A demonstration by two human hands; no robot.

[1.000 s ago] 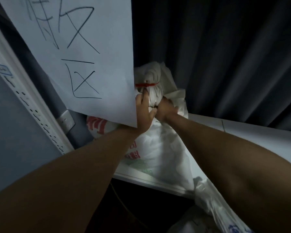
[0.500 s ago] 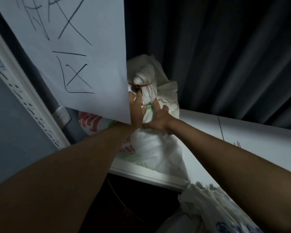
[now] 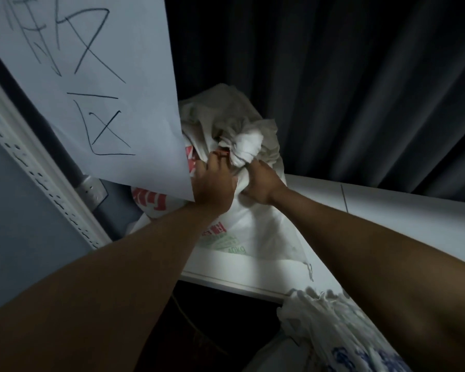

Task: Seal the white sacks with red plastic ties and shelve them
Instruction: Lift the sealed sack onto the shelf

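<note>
A white sack (image 3: 263, 229) with red and green print lies on the white shelf (image 3: 387, 208). Its bunched neck (image 3: 246, 149) is bound by a red plastic tie (image 3: 222, 153) and leans to the right. My left hand (image 3: 212, 183) grips the sack just under the tie, fingers curled at the neck. My right hand (image 3: 261, 181) clutches the cloth on the right side of the neck. Another white sack (image 3: 151, 202) with red letters sits behind it to the left, partly hidden by a paper sheet.
A large paper sheet (image 3: 97, 84) with handwritten marks hangs at upper left, over the shelf's metal upright (image 3: 38, 178). Dark curtains (image 3: 346, 84) close off the back. A further white sack with blue print (image 3: 341, 336) lies below the shelf's front edge at bottom right.
The tied neck has tipped from upright over to the right and down. Both hands have shifted slightly right with it and still hold the sack below the tie.
</note>
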